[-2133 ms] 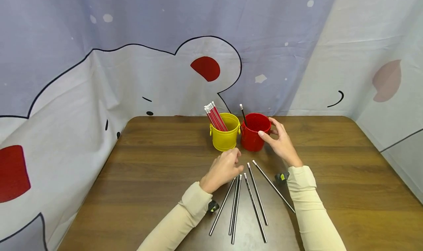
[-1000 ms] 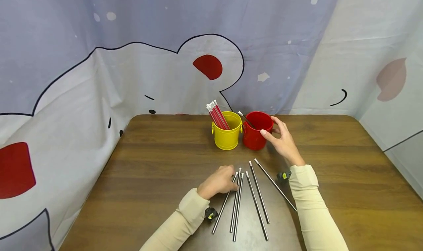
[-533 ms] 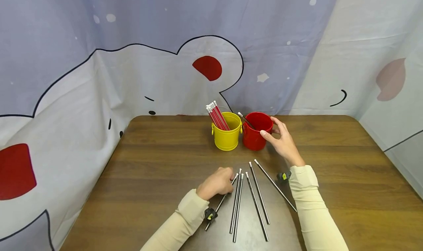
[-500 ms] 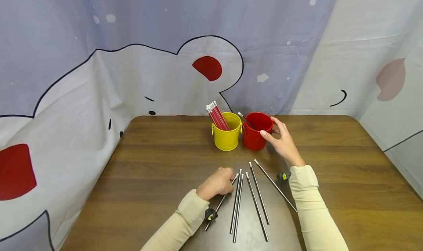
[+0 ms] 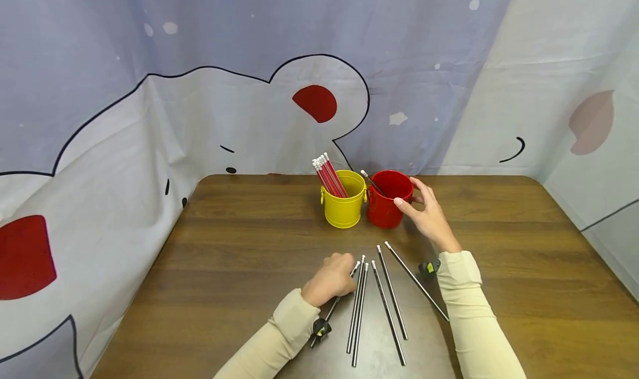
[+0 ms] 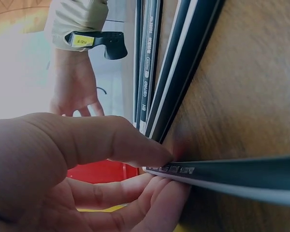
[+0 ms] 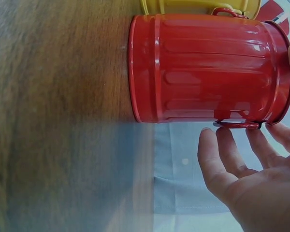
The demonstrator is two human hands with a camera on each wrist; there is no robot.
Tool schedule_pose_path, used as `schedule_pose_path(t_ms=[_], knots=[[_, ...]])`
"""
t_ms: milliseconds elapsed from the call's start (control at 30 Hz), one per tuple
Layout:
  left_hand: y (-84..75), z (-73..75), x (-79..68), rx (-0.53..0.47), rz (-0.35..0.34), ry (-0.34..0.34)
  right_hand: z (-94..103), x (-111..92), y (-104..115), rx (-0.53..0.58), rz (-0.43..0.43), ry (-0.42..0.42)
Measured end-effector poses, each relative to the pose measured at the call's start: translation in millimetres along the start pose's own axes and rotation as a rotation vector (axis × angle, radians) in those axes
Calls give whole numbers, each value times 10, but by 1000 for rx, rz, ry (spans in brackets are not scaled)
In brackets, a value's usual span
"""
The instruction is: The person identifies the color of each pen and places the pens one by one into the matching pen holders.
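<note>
My left hand (image 5: pixel 331 279) pinches the leftmost black pencil (image 6: pixel 241 176) between thumb and fingers, near its white eraser end. That pencil slants low over the table, and the wrist camera covers part of it in the head view. Just to its right lie several more black pencils (image 5: pixel 386 312), eraser ends toward the back. My right hand (image 5: pixel 429 218) holds the red bucket (image 7: pixel 208 72) at its right side, thumb on the rim and fingers by the small handle. One black pencil (image 5: pixel 373 183) leans inside this bucket.
A yellow bucket (image 5: pixel 342 212) stands directly left of the red one, with a bunch of red pencils (image 5: pixel 329 176) leaning in it. Behind the wooden table (image 5: pixel 239 240) hangs a printed cloth (image 5: pixel 224 107).
My left hand has come down from in front of the buckets and taken hold of the leftmost pencil, shifting it slightly. The pencil in the red bucket now leans further left. My right hand stays put.
</note>
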State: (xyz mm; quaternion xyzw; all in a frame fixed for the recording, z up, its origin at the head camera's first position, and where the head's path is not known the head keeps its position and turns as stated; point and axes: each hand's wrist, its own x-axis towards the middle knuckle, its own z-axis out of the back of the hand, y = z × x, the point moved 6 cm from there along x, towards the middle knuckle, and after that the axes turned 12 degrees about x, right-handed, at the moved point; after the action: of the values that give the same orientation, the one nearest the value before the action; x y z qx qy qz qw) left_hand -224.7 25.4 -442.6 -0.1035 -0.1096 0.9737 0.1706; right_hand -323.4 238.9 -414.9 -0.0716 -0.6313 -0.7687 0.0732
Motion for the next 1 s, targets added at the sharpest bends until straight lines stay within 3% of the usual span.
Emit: schedule_pose_path(t_ms=[533, 667, 1000], knots=[[-8, 160, -21, -23, -38, -130, -3, 7, -5, -16, 4, 2], [-16, 276, -43, -60, -43, -233, -2, 14, -9, -1, 2, 2], [-1, 591, -141, -280, -53, -527, -1, 7, -3, 5, -3, 2]])
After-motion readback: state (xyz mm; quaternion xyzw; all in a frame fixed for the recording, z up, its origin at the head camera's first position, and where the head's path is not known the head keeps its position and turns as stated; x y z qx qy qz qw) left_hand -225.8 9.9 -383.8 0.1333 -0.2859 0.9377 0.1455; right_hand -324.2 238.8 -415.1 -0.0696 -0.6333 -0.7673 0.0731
